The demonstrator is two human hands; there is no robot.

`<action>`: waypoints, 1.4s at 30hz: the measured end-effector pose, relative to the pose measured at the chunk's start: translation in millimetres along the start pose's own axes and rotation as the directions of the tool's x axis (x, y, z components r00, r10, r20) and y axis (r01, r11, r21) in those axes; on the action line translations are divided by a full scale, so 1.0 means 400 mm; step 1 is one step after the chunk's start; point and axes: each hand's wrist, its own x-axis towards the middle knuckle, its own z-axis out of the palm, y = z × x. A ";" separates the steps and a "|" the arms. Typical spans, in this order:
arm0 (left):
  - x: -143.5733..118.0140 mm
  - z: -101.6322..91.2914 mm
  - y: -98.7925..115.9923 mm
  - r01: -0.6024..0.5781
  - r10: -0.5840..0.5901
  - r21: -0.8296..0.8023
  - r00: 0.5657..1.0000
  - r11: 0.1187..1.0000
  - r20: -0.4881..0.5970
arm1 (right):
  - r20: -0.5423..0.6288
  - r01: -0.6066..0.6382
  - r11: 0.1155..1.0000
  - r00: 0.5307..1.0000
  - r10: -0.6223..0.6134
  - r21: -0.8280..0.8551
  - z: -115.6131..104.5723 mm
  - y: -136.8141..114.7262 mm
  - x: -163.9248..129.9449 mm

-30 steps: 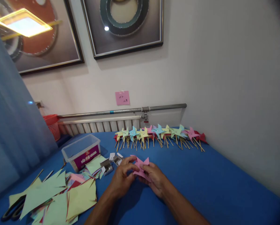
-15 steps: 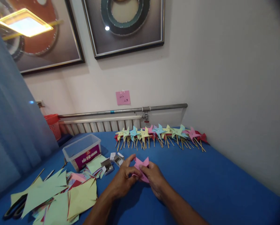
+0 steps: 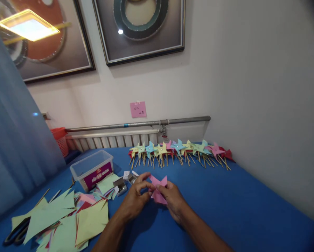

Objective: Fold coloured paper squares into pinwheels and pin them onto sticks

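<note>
While both hands pinch pink paper [image 3: 159, 190], the clear tub [image 3: 91, 169] sits nearby.

paper in the hands [image 3: 159, 190]: pink, plain, no print that i can see
table cover [image 3: 225, 203]: solid bright blue
row of pinwheels [image 3: 178, 148]: mix of yellow, light blue, pink, pale green and red, all on tan wooden sticks
loose paper pile [image 3: 64, 218]: mostly pale green and pale yellow, with bits of pink and red peeking out
plastic box [image 3: 91, 169]: clear, with a purple label and white lettering
scissors [image 3: 16, 232]: black handles
sticky note on the wall [image 3: 138, 109]: pink with dark scribbles
basket [image 3: 59, 140]: red-orange
curtain [image 3: 12, 140]: greyish blue
pipe [image 3: 135, 124]: grey metal with 1 blue band
wall [image 3: 251, 87]: off-white
</note>
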 end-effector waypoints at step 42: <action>0.009 -0.112 -0.048 0.227 -0.157 0.318 0.960 0.920 -0.231 | -0.090 0.070 0.997 0.993 -0.072 -0.027 -0.020 -0.015 0.018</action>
